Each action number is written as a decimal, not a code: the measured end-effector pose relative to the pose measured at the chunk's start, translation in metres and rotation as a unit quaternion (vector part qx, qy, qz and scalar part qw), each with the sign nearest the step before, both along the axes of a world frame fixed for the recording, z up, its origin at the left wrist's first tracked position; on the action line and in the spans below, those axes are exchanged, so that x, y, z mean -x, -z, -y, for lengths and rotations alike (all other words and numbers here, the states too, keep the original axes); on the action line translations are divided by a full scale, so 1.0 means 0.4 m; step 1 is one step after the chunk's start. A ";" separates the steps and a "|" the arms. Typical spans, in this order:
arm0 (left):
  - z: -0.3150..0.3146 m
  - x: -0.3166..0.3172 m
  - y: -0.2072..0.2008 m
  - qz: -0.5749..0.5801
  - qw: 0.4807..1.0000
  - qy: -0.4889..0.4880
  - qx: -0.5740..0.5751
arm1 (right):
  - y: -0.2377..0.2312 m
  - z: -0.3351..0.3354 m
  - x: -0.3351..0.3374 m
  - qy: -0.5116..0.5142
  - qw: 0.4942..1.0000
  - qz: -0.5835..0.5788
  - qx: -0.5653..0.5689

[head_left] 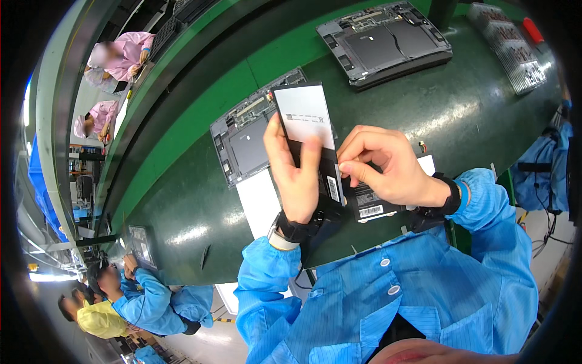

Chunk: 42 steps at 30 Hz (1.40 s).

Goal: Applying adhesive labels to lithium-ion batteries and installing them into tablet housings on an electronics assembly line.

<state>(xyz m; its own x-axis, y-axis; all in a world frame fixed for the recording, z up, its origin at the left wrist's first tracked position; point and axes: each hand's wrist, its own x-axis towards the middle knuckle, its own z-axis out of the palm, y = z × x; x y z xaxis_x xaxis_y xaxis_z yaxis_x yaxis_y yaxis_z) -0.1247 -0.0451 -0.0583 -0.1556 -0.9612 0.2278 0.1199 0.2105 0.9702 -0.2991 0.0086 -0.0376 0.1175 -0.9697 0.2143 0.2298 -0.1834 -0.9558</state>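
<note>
My left hand (295,167) grips a flat battery pack (306,112), thumb across its face and fingers behind. The pack is tilted up, with a white printed upper part and a black lower part bearing a barcode label. At its right edge, the thumb and forefinger of my right hand (388,164) are pinched together; whether they hold a film or tab there is too small to tell. A second black battery pack (371,203) lies partly under my right hand. Behind my left hand rests an opened grey device housing (245,145) with bare inner parts.
Another opened grey housing (388,45) sits on the green worktable (182,242) at the far side. Clear plastic trays (506,45) and a red-handled object (533,30) are at the far right. A thin dark tool (204,256) lies to the left. Other people work at the left.
</note>
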 end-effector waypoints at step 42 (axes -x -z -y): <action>-0.046 -0.251 -0.243 -0.326 0.913 0.244 -0.004 | -0.150 -0.302 0.271 0.231 0.957 -0.162 0.068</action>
